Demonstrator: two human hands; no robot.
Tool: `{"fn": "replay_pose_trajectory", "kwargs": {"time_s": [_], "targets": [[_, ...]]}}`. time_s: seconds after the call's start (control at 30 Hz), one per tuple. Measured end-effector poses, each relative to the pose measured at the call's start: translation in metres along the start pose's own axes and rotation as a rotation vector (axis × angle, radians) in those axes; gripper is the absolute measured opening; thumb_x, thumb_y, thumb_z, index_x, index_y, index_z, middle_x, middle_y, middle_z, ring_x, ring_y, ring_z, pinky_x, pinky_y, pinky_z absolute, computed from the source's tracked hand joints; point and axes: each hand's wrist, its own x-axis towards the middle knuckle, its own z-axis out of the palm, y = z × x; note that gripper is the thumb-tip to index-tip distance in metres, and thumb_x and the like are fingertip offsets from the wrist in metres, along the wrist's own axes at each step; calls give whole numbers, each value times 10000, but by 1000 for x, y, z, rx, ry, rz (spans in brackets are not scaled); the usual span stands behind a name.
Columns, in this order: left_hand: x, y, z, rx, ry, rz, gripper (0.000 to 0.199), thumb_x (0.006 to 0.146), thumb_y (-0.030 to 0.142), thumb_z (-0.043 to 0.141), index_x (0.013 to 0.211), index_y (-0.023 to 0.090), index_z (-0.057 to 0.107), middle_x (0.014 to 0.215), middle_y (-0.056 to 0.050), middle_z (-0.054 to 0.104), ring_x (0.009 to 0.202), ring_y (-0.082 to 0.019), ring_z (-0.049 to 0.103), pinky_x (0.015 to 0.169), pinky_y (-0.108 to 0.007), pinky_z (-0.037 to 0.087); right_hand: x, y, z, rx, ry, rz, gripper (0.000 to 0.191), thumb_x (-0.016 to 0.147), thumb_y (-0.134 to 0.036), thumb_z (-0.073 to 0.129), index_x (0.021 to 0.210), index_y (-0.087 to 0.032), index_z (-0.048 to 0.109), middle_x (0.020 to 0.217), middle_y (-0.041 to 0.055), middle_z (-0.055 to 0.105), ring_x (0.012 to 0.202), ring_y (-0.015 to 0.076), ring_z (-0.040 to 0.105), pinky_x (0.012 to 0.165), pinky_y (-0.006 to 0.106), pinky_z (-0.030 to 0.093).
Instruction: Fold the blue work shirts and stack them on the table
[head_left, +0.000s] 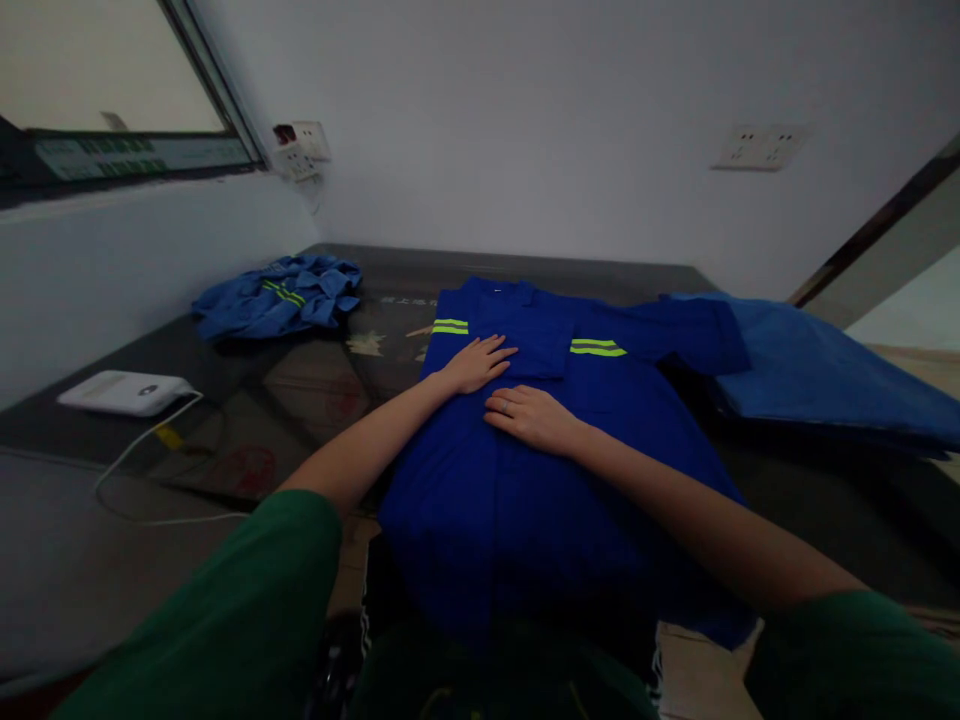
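A dark blue work shirt [622, 440] with yellow-green striped bands lies spread on the table, its collar toward the wall and its hem hanging over the near edge. Its left sleeve is folded inward across the chest, while the other reaches out to the right. My left hand [478, 364] rests flat on the folded sleeve, fingers apart. Just below and to the right, my right hand [534, 416] lies palm down on the shirt front, a ring on one finger. Neither hand grips the cloth.
A crumpled blue garment [281, 295] lies at the back left of the dark table [300, 375]. Nearer on the left is a white device [127, 392] with a cable. Folded blue cloth or bags [817, 370] sit at the right. Wall sockets [761, 147] are behind.
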Motion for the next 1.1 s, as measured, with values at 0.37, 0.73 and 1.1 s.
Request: {"fn": "replay_pose_trajectory", "kwargs": {"time_s": [0.37, 0.73, 1.1], "targets": [[-19, 43, 4, -89, 24, -464, 593, 981, 429, 301, 1502, 147, 268, 1572, -133, 223, 1454, -271, 185, 1170, -464, 181, -4, -30, -2, -12, 127, -217, 313, 981, -125, 373, 1156, -131, 632, 1141, 103, 697, 1001, 147, 654, 903, 312, 489], [-13, 52, 4, -84, -30, -580, 687, 922, 583, 311, 1523, 265, 208, 1599, -86, 148, 1463, -305, 125, 1173, -498, 105, -10, -64, -28, 85, 176, -314, 326, 971, -131, 399, 1209, -154, 620, 1188, 84, 681, 1043, 178, 648, 857, 328, 507], [-17, 51, 4, -87, -4, -546, 692, 921, 610, 248, 1521, 269, 214, 1597, -68, 173, 1465, -284, 131, 1179, -482, 105, -11, -101, -41, 177, 138, -455, 286, 963, -167, 428, 1095, -133, 679, 1253, 77, 647, 1194, 207, 568, 991, 380, 449]]}}
